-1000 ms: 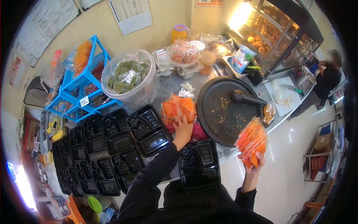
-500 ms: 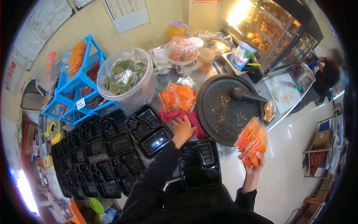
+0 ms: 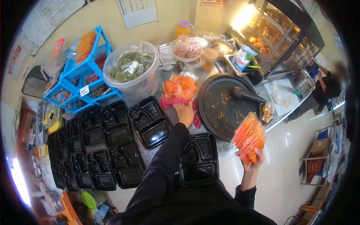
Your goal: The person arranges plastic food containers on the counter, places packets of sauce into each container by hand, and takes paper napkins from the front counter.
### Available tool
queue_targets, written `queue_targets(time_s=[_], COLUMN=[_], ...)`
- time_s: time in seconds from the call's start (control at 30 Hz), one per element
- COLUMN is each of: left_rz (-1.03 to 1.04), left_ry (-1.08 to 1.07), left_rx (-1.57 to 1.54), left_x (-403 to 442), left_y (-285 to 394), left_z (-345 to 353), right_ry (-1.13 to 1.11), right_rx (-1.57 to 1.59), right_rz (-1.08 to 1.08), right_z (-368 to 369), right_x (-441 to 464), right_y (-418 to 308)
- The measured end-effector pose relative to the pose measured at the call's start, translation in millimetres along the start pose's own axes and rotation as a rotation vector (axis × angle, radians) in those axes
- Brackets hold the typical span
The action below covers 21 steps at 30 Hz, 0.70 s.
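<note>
The left hand (image 3: 184, 113) rests palm down on a pink cloth (image 3: 168, 102), its fingers slightly apart; whether they grip the fabric I cannot tell. The pile of clear packets with orange contents (image 3: 180, 86) sits at 12 o'clock of that hand, just beyond the fingertips, with its near edge on the cloth.

The right hand (image 3: 255, 160) is closed around the lower end of a fanned bundle of orange packets (image 3: 248, 137), which stands up from the grip toward 12 o'clock. From this hand the pile lies well apart, between 10 and 11 o'clock. A wide dark mortar (image 3: 217, 120), scattered with crumbs, is between the two, at 3 o'clock of the left hand and 11 o'clock of the right. Its pestle (image 3: 245, 96) leans on the rim.

One black compartment tray (image 3: 198, 159) is at the near edge of the counter (image 3: 224, 146), at 9 o'clock of the right hand. More black trays (image 3: 120, 125) stand in rows at 8 o'clock of the left hand; a bucket of bagged green leaves (image 3: 131, 65) is between its 10 and 11 o'clock.
</note>
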<state>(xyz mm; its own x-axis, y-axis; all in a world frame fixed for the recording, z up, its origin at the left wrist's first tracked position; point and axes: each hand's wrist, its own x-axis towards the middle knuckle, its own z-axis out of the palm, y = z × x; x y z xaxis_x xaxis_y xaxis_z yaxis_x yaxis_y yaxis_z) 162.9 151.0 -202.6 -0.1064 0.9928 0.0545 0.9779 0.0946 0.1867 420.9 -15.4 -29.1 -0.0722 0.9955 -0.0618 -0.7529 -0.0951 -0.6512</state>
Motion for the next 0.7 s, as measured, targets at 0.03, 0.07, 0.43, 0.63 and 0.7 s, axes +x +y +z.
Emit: queue_targets(time_s=[0.03,0.07,0.43,0.63,0.7], left_rz=[0.018,0.036,0.060,0.440,0.540], left_ry=[-0.056,-0.110,-0.049,-0.140,-0.181], left_rx=[-0.069,-0.138,0.081,-0.421,-0.231], left_x=[-5.5,-10.8,-115.8,-222.4,-279.5], left_y=[-5.1,-12.8,-88.2,2.8,36.2], left_z=[-5.1,-10.9,-70.2,-154.1,-145.9], right_ry=[-0.012,-0.037,-0.196,-0.207,-0.180], right_rx=[0.024,0.033,0.105,0.028,0.053], right_rz=[0.007,0.010,0.131,0.107,0.111], right_z=[-0.3,0.9,-35.2,-64.8,-78.5], right_x=[0.0,0.5,22.0,26.0,28.0], right_y=[-0.9,-2.6,-34.9,-49.2,-52.5])
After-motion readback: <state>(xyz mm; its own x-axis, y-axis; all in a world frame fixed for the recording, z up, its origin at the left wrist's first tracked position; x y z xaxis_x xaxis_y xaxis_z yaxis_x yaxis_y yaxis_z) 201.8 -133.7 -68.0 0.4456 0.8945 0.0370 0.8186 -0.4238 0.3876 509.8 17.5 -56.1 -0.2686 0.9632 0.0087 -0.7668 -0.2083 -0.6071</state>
